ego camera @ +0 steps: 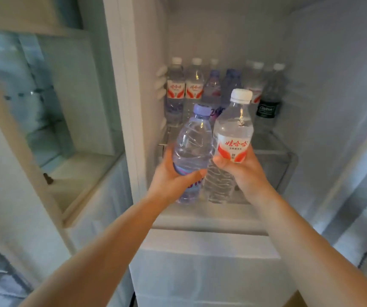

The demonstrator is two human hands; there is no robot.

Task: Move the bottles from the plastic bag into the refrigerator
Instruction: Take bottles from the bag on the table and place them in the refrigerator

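Note:
My left hand (pixel 173 176) grips a clear water bottle with a purple cap (pixel 192 140) around its lower body. My right hand (pixel 242 171) grips a clear bottle with a white cap and red label (pixel 233 134). Both bottles are upright, side by side, held in front of the open refrigerator's glass shelf (pixel 273 149). Several water bottles stand at the back of that shelf, among them red-labelled ones (pixel 174 89), purple-capped ones (pixel 213 85) and a dark-labelled one (pixel 269 100). The plastic bag is not in view.
The refrigerator door (pixel 45 107) hangs open at the left, with a door bin (pixel 85 178) at hand height. A white drawer front (pixel 204 262) lies below the shelf. The fridge's right wall (pixel 333 107) bounds the compartment.

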